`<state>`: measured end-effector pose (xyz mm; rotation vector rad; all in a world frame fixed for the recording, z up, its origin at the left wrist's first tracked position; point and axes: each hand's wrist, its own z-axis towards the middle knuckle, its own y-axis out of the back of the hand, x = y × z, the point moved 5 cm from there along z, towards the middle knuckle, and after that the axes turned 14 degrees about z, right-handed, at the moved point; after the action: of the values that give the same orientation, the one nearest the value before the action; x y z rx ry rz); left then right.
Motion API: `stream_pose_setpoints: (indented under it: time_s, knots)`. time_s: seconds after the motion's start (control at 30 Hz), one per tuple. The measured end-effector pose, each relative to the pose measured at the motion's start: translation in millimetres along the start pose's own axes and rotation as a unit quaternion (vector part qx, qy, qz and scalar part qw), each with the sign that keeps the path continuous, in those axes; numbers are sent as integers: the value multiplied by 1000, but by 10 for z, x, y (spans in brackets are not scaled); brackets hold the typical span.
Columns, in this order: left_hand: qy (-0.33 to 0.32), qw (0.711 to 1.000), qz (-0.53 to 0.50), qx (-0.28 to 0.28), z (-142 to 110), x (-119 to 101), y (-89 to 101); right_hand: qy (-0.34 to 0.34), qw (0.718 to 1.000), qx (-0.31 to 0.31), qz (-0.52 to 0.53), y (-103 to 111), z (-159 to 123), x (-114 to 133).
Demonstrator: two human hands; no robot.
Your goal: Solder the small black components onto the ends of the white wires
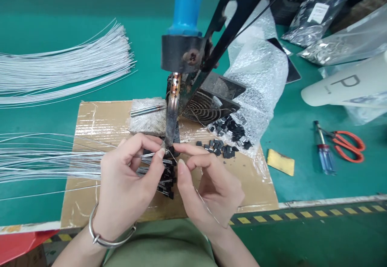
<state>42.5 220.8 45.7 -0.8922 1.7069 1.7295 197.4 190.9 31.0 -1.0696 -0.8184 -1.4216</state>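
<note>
Under the tip of a blue-handled soldering iron, fixed point-down in a black stand, both hands meet. My left hand pinches the end of a thin white wire, with a small piece at the fingertips that is too small to make out. In my right hand a thin strand of solder wire is pinched, its free length trailing across the palm toward the wrist. The solder's end is close to the iron's tip. Below the hands lie wires with black connectors on their ends.
Cardboard covers the work spot. A fan stands behind the iron, beside loose black connectors and bubble wrap. A wire bundle lies left. Right are a yellow sponge, a screwdriver and red-handled scissors.
</note>
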Motion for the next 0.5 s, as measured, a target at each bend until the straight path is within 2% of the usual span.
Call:
stream_pose_setpoints:
  time_s: [0.5]
  knots:
    - [0,1000,-3,1,-20,29,2,8,1000,0,-11,-6,7,15]
